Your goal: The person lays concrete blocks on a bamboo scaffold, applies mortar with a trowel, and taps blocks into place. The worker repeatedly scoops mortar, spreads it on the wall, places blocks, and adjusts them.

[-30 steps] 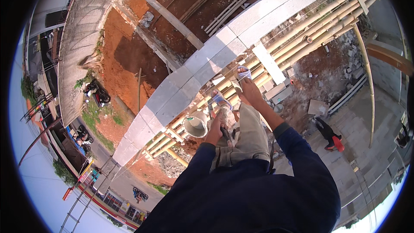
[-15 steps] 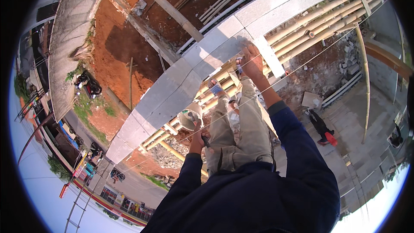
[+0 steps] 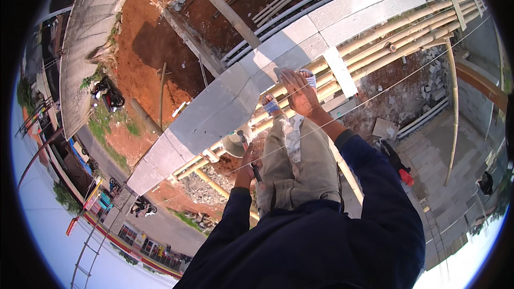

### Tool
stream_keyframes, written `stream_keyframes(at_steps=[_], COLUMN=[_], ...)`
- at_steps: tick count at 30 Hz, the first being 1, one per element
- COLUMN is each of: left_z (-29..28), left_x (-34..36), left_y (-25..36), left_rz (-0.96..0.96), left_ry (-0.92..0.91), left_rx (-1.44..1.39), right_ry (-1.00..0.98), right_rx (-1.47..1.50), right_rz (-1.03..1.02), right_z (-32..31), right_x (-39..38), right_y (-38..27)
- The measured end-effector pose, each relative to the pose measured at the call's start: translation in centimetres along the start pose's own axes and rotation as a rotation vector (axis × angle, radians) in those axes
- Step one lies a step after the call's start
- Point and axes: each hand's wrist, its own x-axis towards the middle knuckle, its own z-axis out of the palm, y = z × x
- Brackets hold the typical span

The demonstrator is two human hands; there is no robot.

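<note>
My left hand is closed around a hammer-like tool with a dark grip. The tool's far end rises past my fingers, in front of a pale bucket. My right hand is flat with its fingers stretched out. Its fingertips are at the near edge of the light grey block wall, and I cannot tell if they touch it. No object shows in this hand. My feet, in blue-and-white footwear, are on the bamboo poles beside the wall.
A thin string line runs across in front of me. A pale board lies across the bamboo. Far below are rubble, a paved floor and a person in dark clothes with something red. Red soil lies beyond the wall.
My right hand has shifted left and nearer to me along the wall, its fingers now straightened. The left hand keeps the tool, which is tilted more upright. The whole view has shifted slightly.
</note>
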Motion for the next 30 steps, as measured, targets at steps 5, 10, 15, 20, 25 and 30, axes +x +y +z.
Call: stream_keyframes(at_steps=[5,10,15,20,25,30], left_z=[0.6,0.0,-0.4,-0.5,0.3,0.9], left_x=[-0.9,-1.0,-0.6,-0.4,-0.7,-0.6], left_y=[0.1,-0.3,-0.4,0.3,-0.6,-0.9], left_rz=[0.009,-0.004,0.001,-0.023,0.005,0.053], left_ry=[0.039,0.005,0.027,-0.046,0.002,0.037], left_rx=[-0.015,-0.024,-0.017,-0.044,-0.022,0.024], right_ry=[-0.138,-0.291,-0.148,-0.182,-0.365,0.028], right_rx=[-0.226,-0.032,-0.377,-0.963,0.104,0.066], right_rz=[0.041,-0.107,0.133,-0.337,-0.147,-0.036], right_z=[0.5,4.8,-0.9,5.3,5.2,0.4], right_x=[1.9,-3.6,4.8,1.8,-2.7,7.7], right_y=[-0.5,-2.0,-1.7,-1.5,-3.3,-3.8])
